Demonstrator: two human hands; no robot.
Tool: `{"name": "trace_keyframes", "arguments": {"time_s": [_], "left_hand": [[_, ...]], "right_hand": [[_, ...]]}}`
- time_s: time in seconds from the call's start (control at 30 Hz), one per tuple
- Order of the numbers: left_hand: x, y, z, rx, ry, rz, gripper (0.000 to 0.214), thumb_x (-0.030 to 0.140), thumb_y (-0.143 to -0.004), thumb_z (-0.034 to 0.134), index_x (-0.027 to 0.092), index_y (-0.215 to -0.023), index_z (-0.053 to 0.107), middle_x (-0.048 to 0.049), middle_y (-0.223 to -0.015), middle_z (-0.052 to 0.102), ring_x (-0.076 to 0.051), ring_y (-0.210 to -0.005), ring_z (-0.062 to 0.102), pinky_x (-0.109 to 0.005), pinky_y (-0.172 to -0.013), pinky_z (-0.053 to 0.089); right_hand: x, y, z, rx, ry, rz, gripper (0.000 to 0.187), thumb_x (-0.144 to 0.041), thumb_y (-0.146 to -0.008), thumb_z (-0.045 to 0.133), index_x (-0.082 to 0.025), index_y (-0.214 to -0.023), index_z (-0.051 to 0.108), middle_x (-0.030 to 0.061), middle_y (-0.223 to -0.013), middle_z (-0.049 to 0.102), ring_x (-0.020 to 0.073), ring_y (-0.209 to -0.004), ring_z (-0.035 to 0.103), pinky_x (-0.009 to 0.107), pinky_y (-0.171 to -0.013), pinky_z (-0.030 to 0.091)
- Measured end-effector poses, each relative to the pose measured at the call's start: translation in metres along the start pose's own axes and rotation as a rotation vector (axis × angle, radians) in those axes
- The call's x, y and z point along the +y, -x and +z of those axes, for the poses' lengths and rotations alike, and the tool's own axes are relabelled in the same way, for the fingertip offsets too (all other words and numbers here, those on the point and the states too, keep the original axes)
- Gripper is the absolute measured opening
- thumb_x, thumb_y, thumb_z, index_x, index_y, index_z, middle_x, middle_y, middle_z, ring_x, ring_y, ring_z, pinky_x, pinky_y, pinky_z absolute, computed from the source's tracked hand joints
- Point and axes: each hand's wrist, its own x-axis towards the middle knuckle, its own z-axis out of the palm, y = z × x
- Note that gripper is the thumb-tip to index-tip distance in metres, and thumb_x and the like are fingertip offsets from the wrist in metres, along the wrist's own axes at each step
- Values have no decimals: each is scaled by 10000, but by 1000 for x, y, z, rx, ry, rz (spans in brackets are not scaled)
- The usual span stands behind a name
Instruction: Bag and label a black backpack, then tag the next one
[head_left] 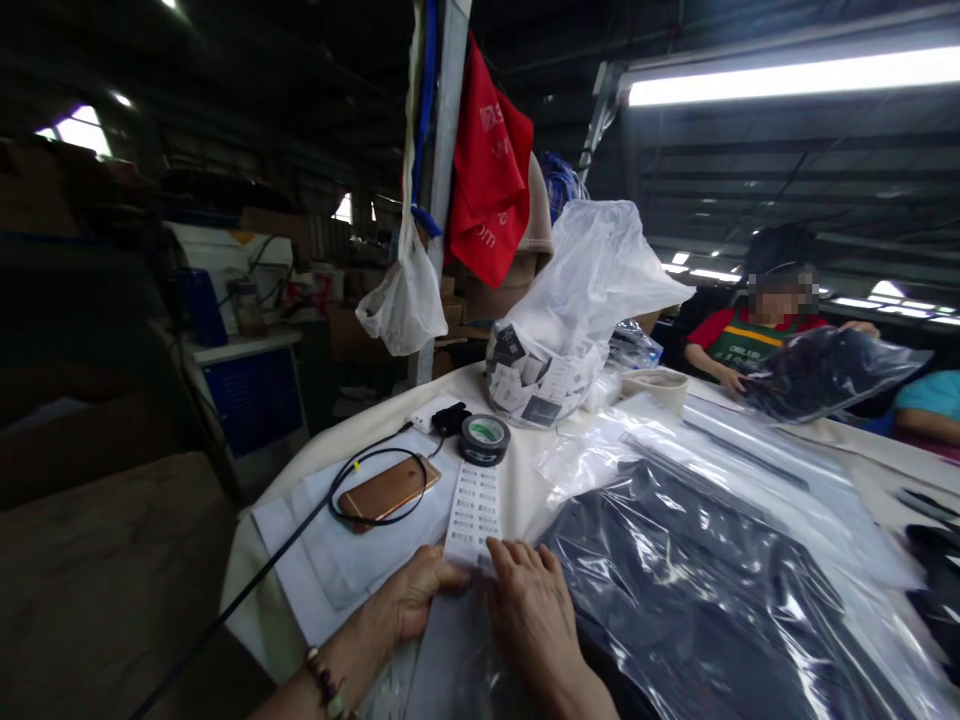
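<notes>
My left hand and my right hand meet at the near end of a white sheet of barcode stickers that lies on the cloth-covered table. The fingertips of both hands pinch or pick at the sheet's lower edge. Just right of my right hand lies a clear plastic bag with a dark garment inside. A bead bracelet is on my left wrist.
A gold phone with a black cable lies left of the sticker sheet. A dark tape roll and a plastic bag of tags stand behind. Across the table a person handles another bagged garment. The table edge drops off at left.
</notes>
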Motion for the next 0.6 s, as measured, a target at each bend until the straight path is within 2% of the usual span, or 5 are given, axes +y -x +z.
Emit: {"name": "trace_keyframes", "arguments": {"time_s": [0.1,0.23,0.4,0.5,0.6], "left_hand": [[0,-3,-4,-6,130,20,413,112,-501,625,100,-907,698,-89,-785,711,-306,-905,640,-442,-911,425],[1,-6,-5,-19,263,85,396,77,-485,617,105,-867,718,-80,-771,713,-296,-913,636,-430,-932,407],[2,-7,-1,2,203,193,335,100,-515,646,111,-840,727,-79,-809,716,-289,-927,621,-411,-919,412],[1,-8,-1,23,146,247,324,107,-531,648,110,-844,728,-78,-823,717,-276,-922,618,-393,-920,406],[-2,-8,-2,21,143,228,396,83,-514,623,115,-895,725,-69,-821,719,-259,-886,624,-380,-912,406]], "right_hand": [[-5,-4,22,38,37,99,321,-100,-839,448,-217,-1103,589,59,-1039,672,240,-986,593,462,-938,344],[-4,-4,29,90,13,123,290,-132,-866,439,-270,-1061,605,23,-1024,676,213,-963,603,405,-880,368],[-6,-12,22,48,-77,236,268,-201,-899,425,-285,-1022,647,15,-996,688,215,-964,613,391,-854,387],[-9,-19,13,-45,-126,308,271,-225,-907,418,-284,-998,666,17,-1008,687,224,-981,611,401,-873,386],[-12,-24,2,-132,-148,354,316,-242,-915,378,-286,-916,692,22,-994,692,235,-981,611,401,-876,386]]}}
